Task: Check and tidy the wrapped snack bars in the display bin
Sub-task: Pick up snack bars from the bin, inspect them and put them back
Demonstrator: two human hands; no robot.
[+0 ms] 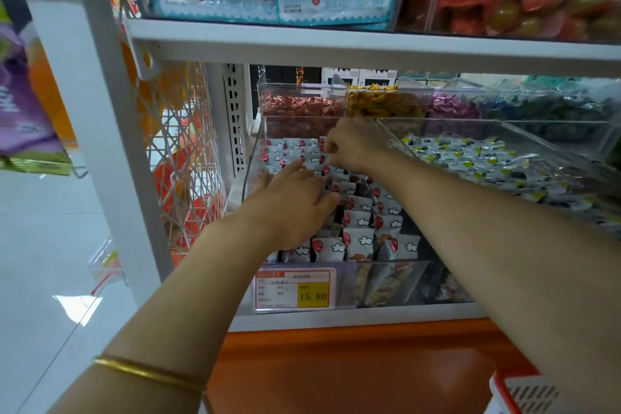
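A clear plastic display bin (389, 282) on the lower shelf holds several white wrapped snack bars (361, 240) printed with red circles and clouds, standing in rows. My left hand (295, 205) lies flat on the bars in the middle left of the bin, fingers straight and spread. Further back, my right hand (353, 144) has its fingers curled down into the far rows of bars and pinches one of them. Both hands hide the bars beneath them.
A price tag (295, 289) reading 15.80 sits on the bin's front. A second clear bin (487, 158) of yellow-marked packets stands to the right. Candy bins (302, 104) line the back. The upper shelf edge (336, 40) is close overhead. A white wire side panel (181, 151) is at left.
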